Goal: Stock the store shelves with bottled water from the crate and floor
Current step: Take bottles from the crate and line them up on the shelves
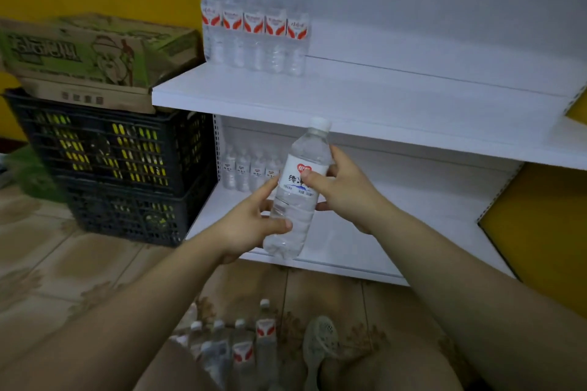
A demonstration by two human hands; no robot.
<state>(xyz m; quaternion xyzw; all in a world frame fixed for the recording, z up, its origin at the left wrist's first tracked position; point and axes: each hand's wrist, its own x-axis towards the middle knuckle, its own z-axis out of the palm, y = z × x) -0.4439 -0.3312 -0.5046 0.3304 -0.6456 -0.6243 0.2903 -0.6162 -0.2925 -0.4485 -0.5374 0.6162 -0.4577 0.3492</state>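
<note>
The light is dim and cool, and the whole view looks soft and grainy. The white upper shelf (pixel 349 105) is the brightest surface and casts a grey shadow over the back of the lower shelf (pixel 413 232). The cardboard box (pixel 95 51) and crate (pixel 111 152) at left are smeared with blur. The held bottle (pixel 295 194) is sharpest. Wide-angle distortion bows the shelf edges and stretches the forearms (pixel 476 279).
</note>
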